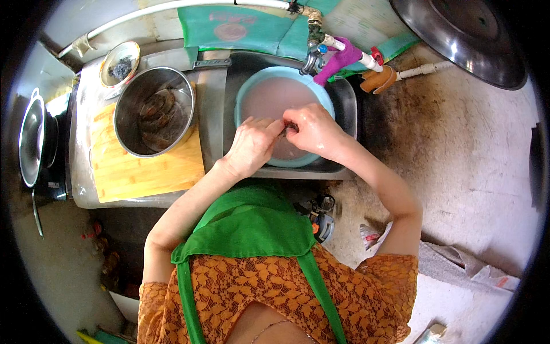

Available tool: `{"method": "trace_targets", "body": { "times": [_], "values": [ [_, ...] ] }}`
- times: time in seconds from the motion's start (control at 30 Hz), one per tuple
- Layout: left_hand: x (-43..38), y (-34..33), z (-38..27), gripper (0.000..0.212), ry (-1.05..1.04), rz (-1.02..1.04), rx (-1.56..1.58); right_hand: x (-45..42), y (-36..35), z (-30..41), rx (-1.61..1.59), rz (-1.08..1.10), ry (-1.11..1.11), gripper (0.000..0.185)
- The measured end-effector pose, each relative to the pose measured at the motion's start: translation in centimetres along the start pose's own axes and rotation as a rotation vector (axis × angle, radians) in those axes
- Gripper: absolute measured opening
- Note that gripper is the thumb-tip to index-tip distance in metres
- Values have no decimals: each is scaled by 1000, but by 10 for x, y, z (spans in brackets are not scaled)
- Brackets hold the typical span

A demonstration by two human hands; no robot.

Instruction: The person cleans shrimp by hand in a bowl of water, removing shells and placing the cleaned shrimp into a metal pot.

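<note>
My left hand [254, 144] and my right hand [316, 131] meet above a light blue basin [239, 107]. Pinched between their fingertips is a small dark item [292, 127], mostly covered by the fingers, so its kind cannot be told. Cloudy pinkish water [279, 95] fills much of the basin, which stands in a metal sink [347, 107]. The right hand looks wet. To the left, a deep steel pot [129, 107] holds brownish food pieces [159, 109], possibly prawns. The pot rests on a wooden cutting board [150, 178].
A knife [212, 63] lies behind the sink's left edge. A tap [312, 64] with a purple cloth [341, 58] on its pipe overhangs the basin. A bowl [135, 53] holds a dark scourer [121, 68]. A pan [32, 142] stands far left; a large dark pan [464, 34] is upper right.
</note>
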State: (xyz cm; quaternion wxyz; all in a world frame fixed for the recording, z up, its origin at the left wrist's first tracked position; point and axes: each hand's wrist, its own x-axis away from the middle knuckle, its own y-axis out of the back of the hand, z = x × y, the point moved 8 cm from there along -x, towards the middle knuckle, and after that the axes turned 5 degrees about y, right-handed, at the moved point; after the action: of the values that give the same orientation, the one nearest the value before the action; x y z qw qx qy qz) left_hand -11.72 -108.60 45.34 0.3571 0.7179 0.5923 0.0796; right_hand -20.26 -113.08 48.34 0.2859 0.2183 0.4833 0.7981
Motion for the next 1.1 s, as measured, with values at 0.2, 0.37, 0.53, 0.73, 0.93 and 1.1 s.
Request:
{"method": "trace_targets", "body": {
  "times": [0.2,0.37,0.53,0.73,0.93,1.1],
  "values": [
    [0,-6,2,17,-9,-93,-29,-2,-13,0,118,41,72,13],
    [1,-16,18,14,195,-58,137,-9,-20,1,206,105,82,12],
    [1,-29,38,18,379,-37,352,-12,-34,-8,236,144,70,16],
    [-2,-40,51,21,573,18,442,-16,-41,-5,349,139,150,17],
    [-7,-49,58,25,621,75,430,-12,-46,-11,487,132,197,17],
    [-7,-49,64,23,610,100,344,-2,-51,-6,646,172,320,13]
  ]
}}
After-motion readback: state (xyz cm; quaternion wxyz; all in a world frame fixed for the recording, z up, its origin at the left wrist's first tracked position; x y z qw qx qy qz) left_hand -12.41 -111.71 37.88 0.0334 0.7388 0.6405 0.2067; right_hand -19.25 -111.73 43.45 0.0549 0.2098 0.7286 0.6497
